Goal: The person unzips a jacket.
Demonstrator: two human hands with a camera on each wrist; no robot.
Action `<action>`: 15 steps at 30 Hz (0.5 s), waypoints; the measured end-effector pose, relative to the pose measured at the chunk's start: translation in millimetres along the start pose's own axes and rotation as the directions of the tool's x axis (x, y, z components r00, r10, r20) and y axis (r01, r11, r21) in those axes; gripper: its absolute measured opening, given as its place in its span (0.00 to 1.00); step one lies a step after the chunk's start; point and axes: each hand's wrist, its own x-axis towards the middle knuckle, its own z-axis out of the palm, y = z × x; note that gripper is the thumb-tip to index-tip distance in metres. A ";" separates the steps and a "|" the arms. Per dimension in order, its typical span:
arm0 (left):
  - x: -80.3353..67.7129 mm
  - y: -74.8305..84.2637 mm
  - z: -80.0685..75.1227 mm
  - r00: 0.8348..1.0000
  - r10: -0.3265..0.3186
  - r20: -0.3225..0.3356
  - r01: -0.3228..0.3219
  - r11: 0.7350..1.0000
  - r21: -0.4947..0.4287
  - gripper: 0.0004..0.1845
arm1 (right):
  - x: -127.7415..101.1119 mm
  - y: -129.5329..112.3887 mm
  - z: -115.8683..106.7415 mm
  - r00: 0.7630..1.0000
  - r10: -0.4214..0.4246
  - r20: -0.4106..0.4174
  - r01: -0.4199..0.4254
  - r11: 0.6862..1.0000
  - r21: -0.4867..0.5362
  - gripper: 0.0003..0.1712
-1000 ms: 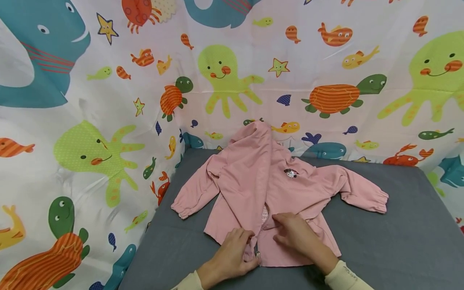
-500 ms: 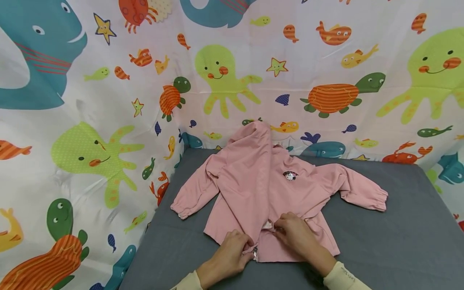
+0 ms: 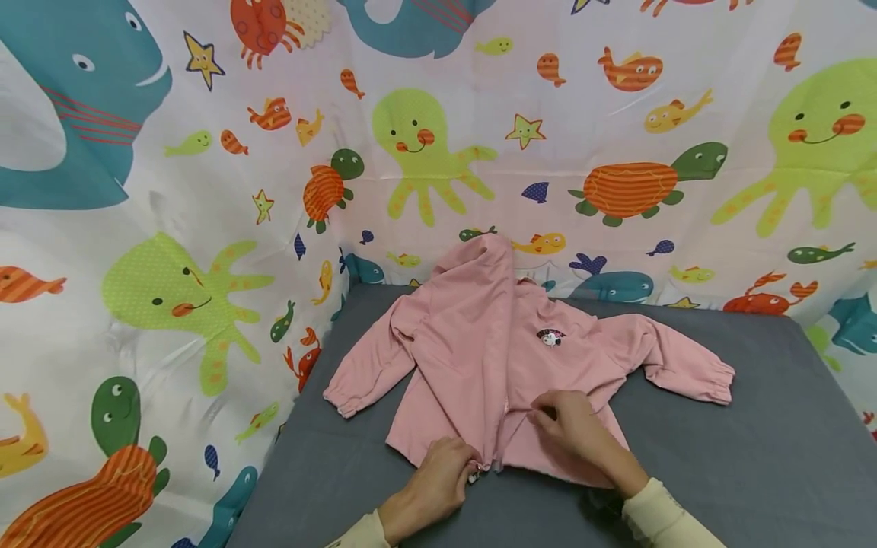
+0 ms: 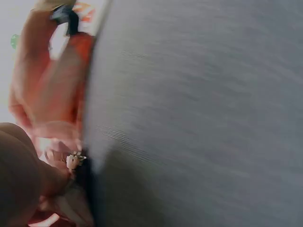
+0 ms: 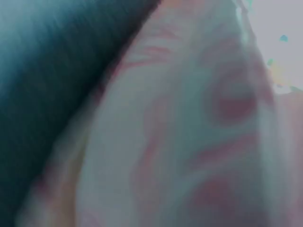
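Observation:
A small pink hooded jacket (image 3: pixel 479 350) lies face up on the grey surface (image 3: pixel 754 457), sleeves spread to both sides, hood against the back curtain. A small round badge (image 3: pixel 550 337) sits on its chest. My left hand (image 3: pixel 445 476) pinches the bottom hem at the zipper's lower end. My right hand (image 3: pixel 565 418) pinches the front edge a little higher, on the right panel. In the left wrist view the pink cloth (image 4: pixel 57 99) and a small metal zipper piece (image 4: pixel 73 161) show by my fingers. The right wrist view is a blur of pink fabric (image 5: pixel 189 142).
A curtain (image 3: pixel 205 190) printed with sea animals hangs close behind and along the left of the grey surface. Bare grey surface lies right of the jacket and in front of it. Cream sleeve cuffs (image 3: pixel 658 517) cover my wrists.
My right hand slid up and right along the jacket's front, drawing the right panel over so the opening closed. The left hand stayed at the hem.

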 end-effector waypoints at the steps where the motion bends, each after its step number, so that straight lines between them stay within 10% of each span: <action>1: -0.8 -1.2 1.3 1.000 0.010 -0.002 -0.010 1.000 0.011 0.05 | 2.3 2.0 -7.0 0.999 0.032 -0.033 -0.032 0.999 -0.016 0.10; 5: -0.6 -5.4 3.7 0.999 0.028 -0.030 -0.028 1.000 -0.002 0.05 | 11.5 10.7 -35.7 0.985 0.137 -0.102 -0.142 0.989 -0.047 0.14; 15: 2.5 -1.8 -0.8 1.000 0.002 0.010 -0.001 0.996 -0.091 0.03 | 10.6 5.2 -45.9 0.991 0.100 0.086 -0.100 0.995 -0.006 0.03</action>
